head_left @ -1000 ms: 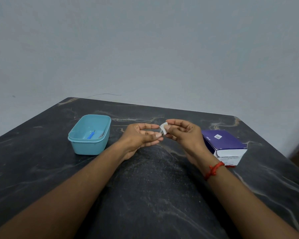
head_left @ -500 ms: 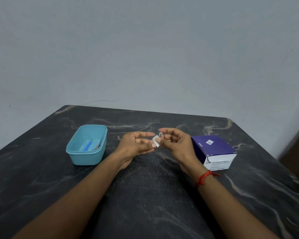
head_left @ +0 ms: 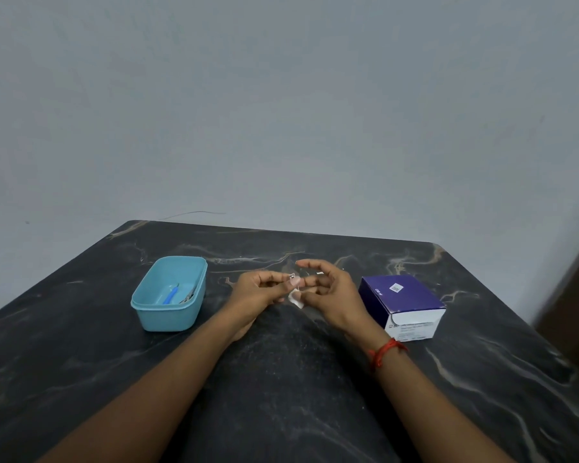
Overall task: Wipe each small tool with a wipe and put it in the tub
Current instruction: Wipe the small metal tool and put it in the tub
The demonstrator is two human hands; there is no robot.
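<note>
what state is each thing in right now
tub: open, upright, a blue-handled tool and a metal tool inside
box: closed, on the table
small metal tool: pinched at the left hand fingertips
wipe: crumpled, in the right hand

Counter (head_left: 281, 379): black stone, pale grey and tan veining. Tub (head_left: 168, 317): light turquoise; inside it, a blue-handled tool (head_left: 170, 296). Box (head_left: 402, 304), right of the tub: deep purple top, white front panel. Wipe (head_left: 296, 299): white. Wrist thread (head_left: 383, 352): red.
</note>
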